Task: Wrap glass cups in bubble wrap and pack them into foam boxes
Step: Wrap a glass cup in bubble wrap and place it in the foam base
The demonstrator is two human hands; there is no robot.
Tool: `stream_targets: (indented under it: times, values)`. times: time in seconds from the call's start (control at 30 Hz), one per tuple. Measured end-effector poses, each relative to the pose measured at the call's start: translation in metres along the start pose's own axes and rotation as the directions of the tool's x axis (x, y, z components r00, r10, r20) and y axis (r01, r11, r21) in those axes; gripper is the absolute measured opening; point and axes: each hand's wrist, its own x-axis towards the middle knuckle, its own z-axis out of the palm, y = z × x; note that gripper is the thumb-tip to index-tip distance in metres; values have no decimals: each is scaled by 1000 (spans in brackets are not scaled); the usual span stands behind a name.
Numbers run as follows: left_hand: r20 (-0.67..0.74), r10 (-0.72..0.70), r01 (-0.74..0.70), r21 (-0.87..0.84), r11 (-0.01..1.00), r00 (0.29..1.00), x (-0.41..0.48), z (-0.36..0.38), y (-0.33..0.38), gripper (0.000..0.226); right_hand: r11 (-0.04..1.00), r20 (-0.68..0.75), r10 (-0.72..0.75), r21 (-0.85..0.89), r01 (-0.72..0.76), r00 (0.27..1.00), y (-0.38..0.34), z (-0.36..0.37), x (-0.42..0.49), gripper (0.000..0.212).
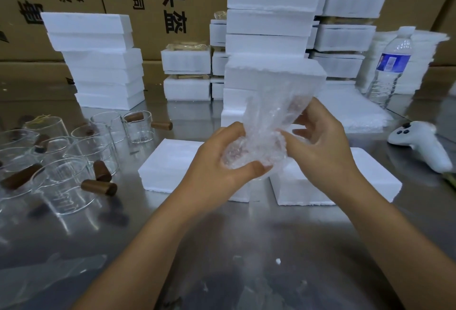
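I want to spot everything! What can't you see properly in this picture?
Head view only:
- Whatever is inside the bubble wrap: hidden by wrap, left hand and right hand.
- Foam box below: middle hidden by hands.
- Water bottle label: too small to read.
- Glass cups at left: cut off by the edge.

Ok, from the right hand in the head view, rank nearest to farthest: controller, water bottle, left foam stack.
1. controller, on the table just right of the right hand.
2. water bottle, standing back right.
3. left foam stack, far back left, across the table.
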Motion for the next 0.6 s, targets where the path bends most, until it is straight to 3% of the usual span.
stream_targets:
  times: [0.07, 0.17, 0.3, 0.37, 0.47, 0.6]
  values:
    - [-20, -11, 11, -5, 1000, 1000, 0, 1, 0, 40, 997, -55, -73, -32, 72, 996, -2, 2, -3, 25]
    - [-90, -43, 41, -21, 999, 995, 2, 2, -3, 57, 980, -15, -181, -82, 179, 983, -3, 6, -7, 14]
    - [-153, -42, 41, -9, 999, 987, 0, -1, -2, 72, 947, 111, -249, -180, 266, 962, -3, 11, -12, 25]
    - [-157, -39, 43, 21, 999, 987, 0, 0, -3, 67, 920, 90, -271, -270, 285, 958, -1, 13, -12, 32]
    - [-132, -3, 12, 73, 997, 991, -1, 2, -4, 58, 957, -11, -181, -233, 173, 983, -1, 14, -9, 27]
    - [-90, 52, -38, 148, 988, 995, -2, 2, -2, 66, 999, -35, 31, 29, -30, 999, -1, 9, -6, 5]
